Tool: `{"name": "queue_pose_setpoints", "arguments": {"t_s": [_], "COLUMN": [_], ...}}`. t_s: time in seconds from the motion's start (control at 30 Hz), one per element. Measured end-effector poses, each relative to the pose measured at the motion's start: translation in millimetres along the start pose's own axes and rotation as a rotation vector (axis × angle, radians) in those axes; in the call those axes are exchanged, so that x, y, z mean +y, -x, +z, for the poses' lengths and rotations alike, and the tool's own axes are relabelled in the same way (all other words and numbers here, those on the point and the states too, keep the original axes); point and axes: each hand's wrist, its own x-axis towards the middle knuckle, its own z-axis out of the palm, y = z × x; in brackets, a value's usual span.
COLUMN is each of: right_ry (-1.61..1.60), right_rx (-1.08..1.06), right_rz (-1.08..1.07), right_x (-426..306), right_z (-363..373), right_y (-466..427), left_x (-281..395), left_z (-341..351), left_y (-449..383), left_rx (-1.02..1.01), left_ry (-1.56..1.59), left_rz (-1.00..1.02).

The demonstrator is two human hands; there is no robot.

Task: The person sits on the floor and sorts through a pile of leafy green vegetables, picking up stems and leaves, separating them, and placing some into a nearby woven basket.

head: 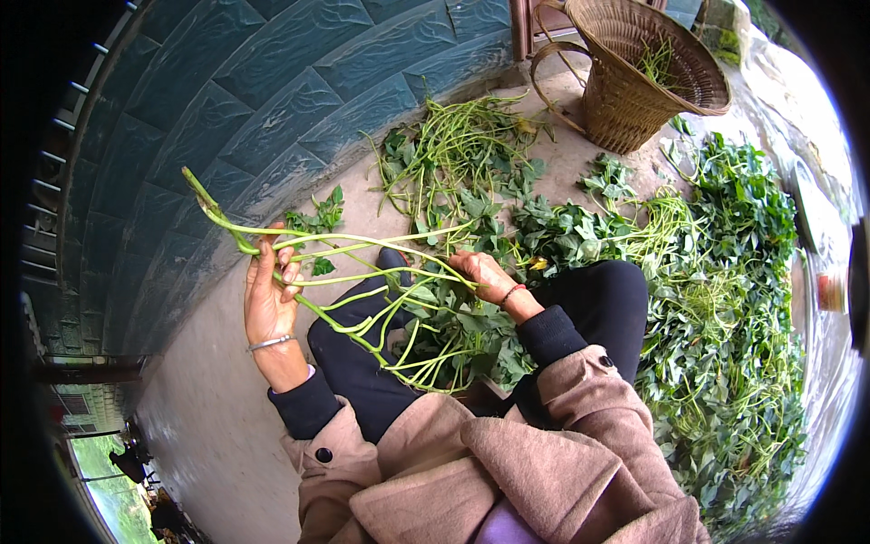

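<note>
Between my hands stretches a branching green leafy vine (360, 334), its thick cut end sticking out past my left hand. My left hand (270, 299) grips the thick stems between thumb and fingers, palm partly turned up, with a silver bangle at the wrist. My right hand (484, 275) is closed around thinner stems on the other side; a red cord circles that wrist. Long leaf stalks fan out over my dark trousers, and broad green leaves (499, 340) hang between my knees below my right hand.
A woven wicker basket (622, 102) with a few stems inside stands at the upper right. Bare stalks (469, 139) lie heaped by the blue tiled wall (272, 88). A large spread of leafy vines (727, 353) covers the ground to my right. Concrete floor (217, 381) lies to my left.
</note>
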Motion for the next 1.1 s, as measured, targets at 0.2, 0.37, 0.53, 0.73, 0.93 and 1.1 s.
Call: {"name": "queue_pose_setpoints", "arguments": {"t_s": [0.2, 0.37, 0.53, 0.73, 0.93, 1.1], "right_ry": [-0.065, -0.227, -0.590, -0.526, -0.788, -0.874], "right_rx": [-0.024, 0.089, 0.420, 0.148, -0.280, -0.193], "right_rz": [0.049, 0.173, 0.354, 0.302, 0.142, 0.137], "right_x": [4, 16, 34, -13, -57, -52], "right_z": [3, 16, 20, -21, -20, -20], "right_y": [0, 2, -3, -11, -9, -6], "left_x": [-2, -4, -5, -11, -22, -23], "left_z": [-4, -1, 5, 12, 27, 23], "left_y": [0, -1, -4, -1, -8, -9], "left_rx": [-0.007, 0.006, 0.002, -0.037, -0.101, -0.080], "left_ry": [0.002, -0.005, -0.021, -0.012, 0.018, 0.005], "left_rz": [-0.003, 0.000, -0.020, -0.072, -0.083, -0.080]}}
